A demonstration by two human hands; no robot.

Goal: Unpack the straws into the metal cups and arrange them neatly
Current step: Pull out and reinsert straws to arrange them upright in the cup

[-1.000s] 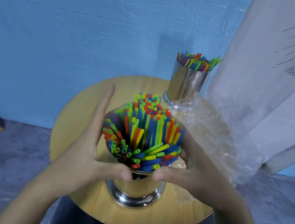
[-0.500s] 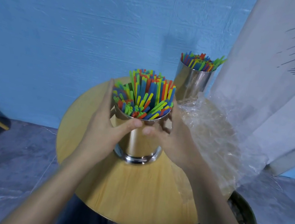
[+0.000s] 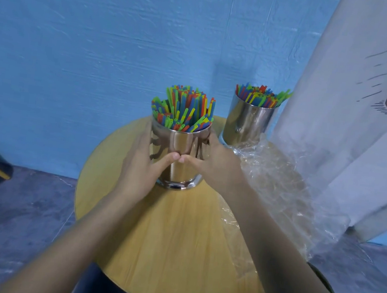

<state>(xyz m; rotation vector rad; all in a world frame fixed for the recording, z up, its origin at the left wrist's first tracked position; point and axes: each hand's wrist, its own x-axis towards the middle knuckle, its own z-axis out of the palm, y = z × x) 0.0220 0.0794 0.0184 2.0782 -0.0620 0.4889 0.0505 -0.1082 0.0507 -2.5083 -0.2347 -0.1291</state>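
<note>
Cup (image 3: 183, 145) slid away, fingers (image 3: 143, 140) wrapped around

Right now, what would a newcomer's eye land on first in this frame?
The near metal cup, packed with bright mixed-colour straws, stands mid-table with the left hand and right hand wrapped round it, thumbs meeting in front. A second metal cup of straws sits behind it to the right. Crumpled clear plastic wrap lies along the right edge of the round wooden table.

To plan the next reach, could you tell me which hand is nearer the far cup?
Right. The right hand is close beside the far cup; the left hand is across the near cup.
</note>
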